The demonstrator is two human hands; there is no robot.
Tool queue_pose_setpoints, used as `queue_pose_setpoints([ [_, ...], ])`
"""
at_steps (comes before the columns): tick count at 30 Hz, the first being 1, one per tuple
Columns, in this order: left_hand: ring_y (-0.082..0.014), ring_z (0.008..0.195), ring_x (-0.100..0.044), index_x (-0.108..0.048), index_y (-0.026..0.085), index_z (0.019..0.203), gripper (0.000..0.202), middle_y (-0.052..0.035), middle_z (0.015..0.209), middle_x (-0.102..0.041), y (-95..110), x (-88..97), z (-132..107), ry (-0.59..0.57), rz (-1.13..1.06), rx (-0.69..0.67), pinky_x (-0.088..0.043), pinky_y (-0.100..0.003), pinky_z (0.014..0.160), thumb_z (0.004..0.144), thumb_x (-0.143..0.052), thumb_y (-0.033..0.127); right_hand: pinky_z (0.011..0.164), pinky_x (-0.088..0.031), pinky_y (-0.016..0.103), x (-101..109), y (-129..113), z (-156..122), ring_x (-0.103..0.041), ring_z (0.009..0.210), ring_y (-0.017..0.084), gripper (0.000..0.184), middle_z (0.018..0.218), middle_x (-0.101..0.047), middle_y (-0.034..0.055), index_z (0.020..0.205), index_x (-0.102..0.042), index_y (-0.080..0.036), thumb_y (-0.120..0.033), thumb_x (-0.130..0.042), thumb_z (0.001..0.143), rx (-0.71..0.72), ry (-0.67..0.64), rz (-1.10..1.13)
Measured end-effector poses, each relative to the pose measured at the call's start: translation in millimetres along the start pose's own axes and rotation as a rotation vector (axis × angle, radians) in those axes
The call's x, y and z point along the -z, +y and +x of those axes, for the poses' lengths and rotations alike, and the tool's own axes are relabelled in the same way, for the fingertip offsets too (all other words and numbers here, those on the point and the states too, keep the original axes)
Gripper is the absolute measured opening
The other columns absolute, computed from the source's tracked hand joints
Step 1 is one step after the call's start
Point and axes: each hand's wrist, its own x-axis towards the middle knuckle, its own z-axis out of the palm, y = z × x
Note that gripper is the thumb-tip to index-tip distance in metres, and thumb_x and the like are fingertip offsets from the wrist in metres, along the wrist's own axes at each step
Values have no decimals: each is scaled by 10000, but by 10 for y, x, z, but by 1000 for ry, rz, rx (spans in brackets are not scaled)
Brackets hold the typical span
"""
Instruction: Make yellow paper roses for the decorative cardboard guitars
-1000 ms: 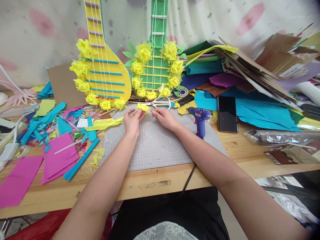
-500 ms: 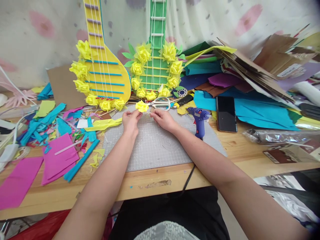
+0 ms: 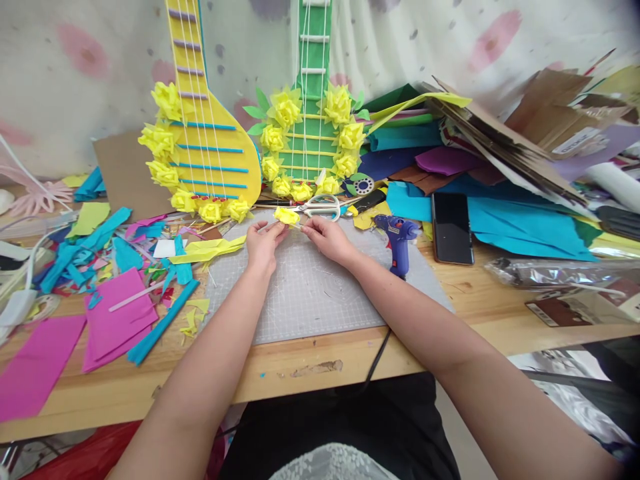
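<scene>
Both hands (image 3: 261,247) hold a yellow flower (image 3: 287,216) over the gray mat (image 3: 310,293)

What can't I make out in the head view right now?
In the head view:
Yellow paper flower: underside, partly behind left hand.
Thin stem: one end, covered by right hand.
Yellow craft lute, green craft lute: tops, cut off by upper edge.
Black cord: upper stretch, behind right forearm.
Blue glue gun: label, too small.
</scene>
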Motion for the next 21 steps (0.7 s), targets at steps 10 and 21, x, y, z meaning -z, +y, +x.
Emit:
queue_pose_setpoints([
  [10, -116, 568, -634, -279, 211, 823, 466, 40, 645, -591, 25, -14, 17, 28, -8, 20, -528, -321, 756, 611, -619, -27, 592, -309, 231, -8, -29, 5, -386, 595, 98, 232, 617, -461, -18, 671, -471, -167, -357, -445, 801, 35, -64, 21],
  [21, -122, 558, -635, -282, 211, 837, 451, 36, 642, -603, -3, 0, 49, 44, 5, 15, -534, -326, 730, 618, -590, -35, 586, -308, 238, -42, -57, -11, -396, 582, 100, 235, 598, -456, -23, 667, -476, -167, -343, -436, 817, -29, -99, 0],
])
